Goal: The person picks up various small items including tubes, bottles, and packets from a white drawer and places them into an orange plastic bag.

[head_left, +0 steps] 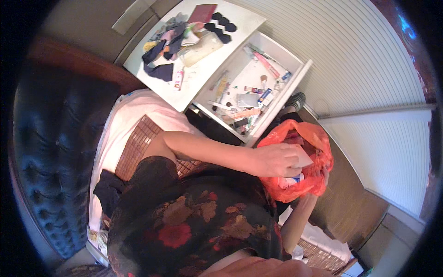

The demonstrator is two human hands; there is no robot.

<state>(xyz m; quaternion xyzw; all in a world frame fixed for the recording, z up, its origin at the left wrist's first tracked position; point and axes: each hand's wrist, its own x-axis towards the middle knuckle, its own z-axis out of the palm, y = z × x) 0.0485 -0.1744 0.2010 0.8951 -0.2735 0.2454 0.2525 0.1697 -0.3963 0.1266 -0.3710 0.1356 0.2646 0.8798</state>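
Wearing a dark dress with red and tan flowers (184, 226), sitting at the edge of a bed with a woven brown mat (138, 143). Reaching across with the left hand (275, 160), fingers closing on a pale flat card or packet (304, 156) at the mouth of a thin orange plastic bag (314, 138). Holding that bag up from underneath with the right hand (318, 182), fingers curling around its lower side; how tightly, impossible to tell, being mostly hidden by the plastic. Showing through the bag's lower part, a white package with a blue and red patch (290, 181).

Standing open just beyond the bag, a white drawer (295, 81) holding scattered small things: a long pink tube (266, 64), a grey square pouch (248, 99), a blue and white tube (264, 95), an orange flat strip (246, 113) near the front.

Lying farther off on the white table (244, 21) top, a heap of dark and coloured socks (168, 46), a clear plastic pouch (200, 48), a small pink and white tube (178, 79), a dark red flat folder (202, 13) and several black rounded pads (221, 25).
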